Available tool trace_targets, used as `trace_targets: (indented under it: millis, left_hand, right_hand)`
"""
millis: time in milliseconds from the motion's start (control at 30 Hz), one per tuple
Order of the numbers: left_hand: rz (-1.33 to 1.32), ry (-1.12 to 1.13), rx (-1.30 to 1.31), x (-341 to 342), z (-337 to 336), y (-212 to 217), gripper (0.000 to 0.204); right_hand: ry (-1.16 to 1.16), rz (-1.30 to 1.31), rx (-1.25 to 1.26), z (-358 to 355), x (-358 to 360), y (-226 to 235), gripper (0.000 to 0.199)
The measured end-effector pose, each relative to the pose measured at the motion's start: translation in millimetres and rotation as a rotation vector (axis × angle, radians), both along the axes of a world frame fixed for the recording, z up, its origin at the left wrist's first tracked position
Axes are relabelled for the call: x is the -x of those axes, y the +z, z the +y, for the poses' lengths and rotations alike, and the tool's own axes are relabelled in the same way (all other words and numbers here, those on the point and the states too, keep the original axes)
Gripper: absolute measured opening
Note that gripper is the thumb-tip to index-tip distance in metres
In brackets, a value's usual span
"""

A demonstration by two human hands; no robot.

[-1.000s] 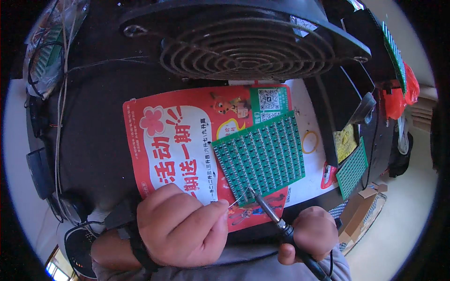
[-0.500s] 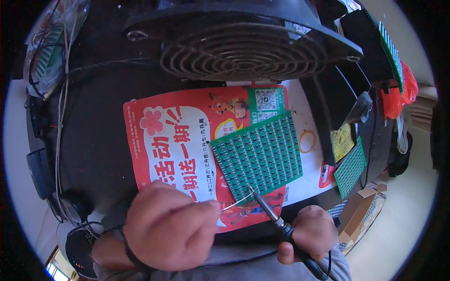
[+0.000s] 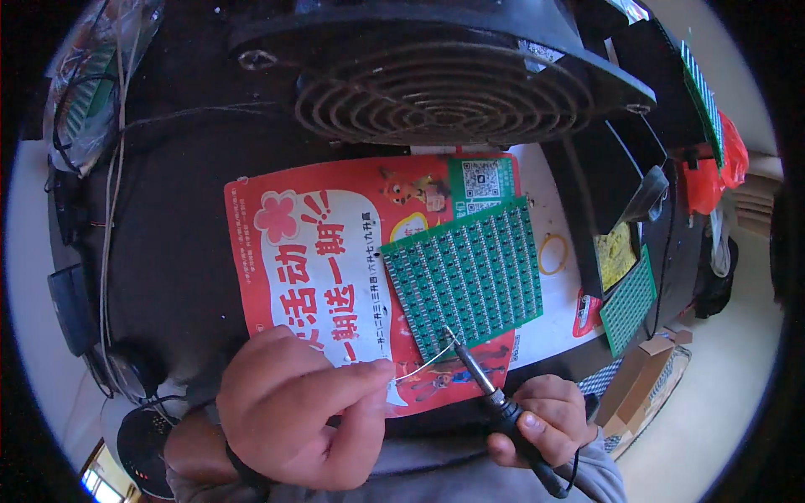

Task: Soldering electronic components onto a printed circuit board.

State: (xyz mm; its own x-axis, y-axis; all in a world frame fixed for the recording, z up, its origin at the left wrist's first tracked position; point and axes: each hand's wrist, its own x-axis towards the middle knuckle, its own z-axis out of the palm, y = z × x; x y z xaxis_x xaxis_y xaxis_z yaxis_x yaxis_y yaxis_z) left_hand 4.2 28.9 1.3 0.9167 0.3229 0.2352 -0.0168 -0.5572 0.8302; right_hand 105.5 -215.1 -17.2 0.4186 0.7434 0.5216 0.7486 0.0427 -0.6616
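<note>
Lower centre of frame: pinching thin solder wire (image 3: 417, 367) in left hand (image 3: 293, 411), gripping soldering iron (image 3: 486, 390) in right hand (image 3: 545, 419), tip touching green circuit board (image 3: 465, 272) lying mid-frame on red flyer (image 3: 302, 268).

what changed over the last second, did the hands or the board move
Very little moved. The left hand shifted slightly lower and to the left, still pinching the thin solder wire whose end meets the soldering iron tip at the near edge of the green circuit board. The right hand kept its grip on the iron. The board and the red flyer under it stayed where they were. Nothing was picked up or let go.
</note>
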Motion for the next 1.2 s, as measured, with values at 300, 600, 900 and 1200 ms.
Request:
trace_targets:
  millis: [300, 600, 900, 1200]
  left_hand:
    - [0.01, -0.068, -0.005, 2, 0, 8, 0.02]
    - [0.001, -0.06, -0.095, -1, -6, 0, 0.02]
    - [0.008, -0.032, -0.119, -1, -9, -4, 0.022]
    - [0.009, -0.079, -0.114, -2, -8, -2, 0.021]
  right_hand:
    - [-0.004, -0.029, 0.015, 3, 0, 2, 0.037]
    - [-0.023, -0.03, 0.02, 5, 0, 1, 0.039]
    - [-0.009, -0.003, 0.056, 6, -1, 3, 0.045]
    - [0.001, -0.018, -0.01, 0, 1, -1, 0.038]
